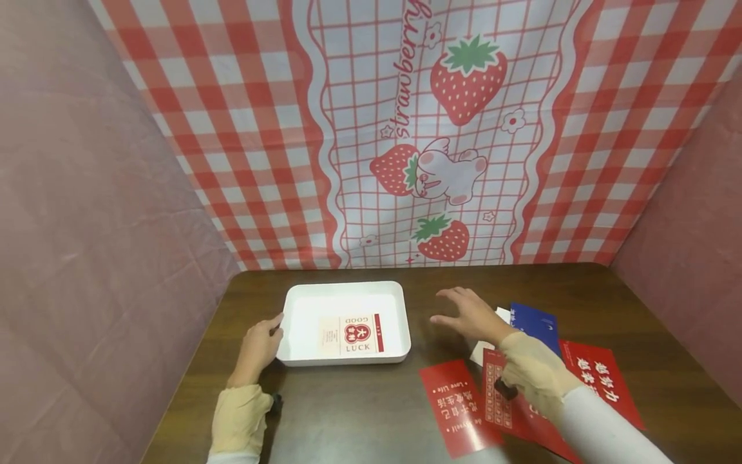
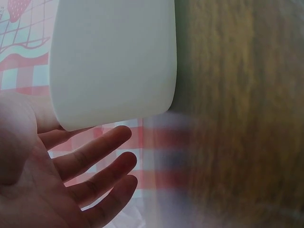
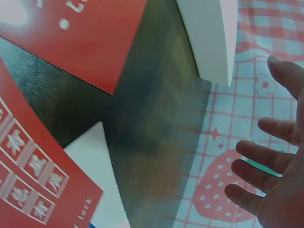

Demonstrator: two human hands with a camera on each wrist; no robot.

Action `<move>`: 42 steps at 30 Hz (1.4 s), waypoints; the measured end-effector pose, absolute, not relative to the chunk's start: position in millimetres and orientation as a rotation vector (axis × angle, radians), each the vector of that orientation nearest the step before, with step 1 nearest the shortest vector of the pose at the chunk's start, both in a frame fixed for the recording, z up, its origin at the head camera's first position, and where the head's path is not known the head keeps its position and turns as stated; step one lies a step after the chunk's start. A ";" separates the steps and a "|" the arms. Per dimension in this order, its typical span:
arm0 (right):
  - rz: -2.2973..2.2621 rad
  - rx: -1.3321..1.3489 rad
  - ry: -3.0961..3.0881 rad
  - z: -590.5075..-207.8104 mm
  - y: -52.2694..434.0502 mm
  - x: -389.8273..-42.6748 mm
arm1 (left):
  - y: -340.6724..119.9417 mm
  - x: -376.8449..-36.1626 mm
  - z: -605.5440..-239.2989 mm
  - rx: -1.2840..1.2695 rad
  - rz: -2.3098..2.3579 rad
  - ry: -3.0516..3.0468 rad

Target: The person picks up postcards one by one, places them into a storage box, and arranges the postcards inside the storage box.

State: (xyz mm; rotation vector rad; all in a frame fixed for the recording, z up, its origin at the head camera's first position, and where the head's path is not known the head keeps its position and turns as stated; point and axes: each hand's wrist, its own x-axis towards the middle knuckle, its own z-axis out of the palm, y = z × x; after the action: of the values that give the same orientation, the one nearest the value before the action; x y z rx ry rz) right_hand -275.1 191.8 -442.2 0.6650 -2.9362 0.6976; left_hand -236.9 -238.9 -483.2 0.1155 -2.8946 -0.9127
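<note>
A white rectangular tray [image 1: 301,293] sits on the dark wooden table [image 1: 359,412] and holds one cream card [image 1: 351,334] printed "GOOD LUCK". My left hand [image 1: 262,345] rests against the tray's left front corner with its fingers straight; the left wrist view shows the tray's outer wall [image 2: 114,61] just beyond the spread left fingers [image 2: 95,154]. My right hand [image 1: 472,314] hovers open above the table to the right of the tray, holding nothing. The right wrist view shows the right hand's spread fingers [image 3: 268,159] and the tray's corner [image 3: 209,38].
Several cards lie at the right: red ones [image 1: 458,406] [image 1: 599,380], a blue one [image 1: 536,324], and a white one [image 3: 95,166] partly under them. A strawberry-print checked cloth [image 1: 417,129] hangs behind the table, with pink walls on both sides.
</note>
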 end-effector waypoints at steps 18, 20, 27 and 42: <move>0.644 0.641 -2.981 -434.5 212.2 -282.8 | -239.6 -238.6 -482.9 0.107 -0.927 -2.881; 0.636 0.640 -2.990 -434.9 214.8 -284.0 | -240.2 -238.6 -483.3 0.105 -0.924 -2.877; 0.621 0.622 -3.046 -433.3 224.3 -282.9 | -242.2 -237.0 -482.8 0.102 -0.913 -2.869; 0.626 0.572 -3.139 -431.6 244.0 -281.1 | -238.5 -238.6 -483.7 0.118 -0.906 -2.882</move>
State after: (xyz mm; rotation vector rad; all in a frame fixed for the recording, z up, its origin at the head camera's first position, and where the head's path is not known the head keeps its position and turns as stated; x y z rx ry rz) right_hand -281.1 244.0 -431.6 0.5721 -3.1394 0.6258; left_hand -238.6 -238.5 -483.7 0.1176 -2.8821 -0.9059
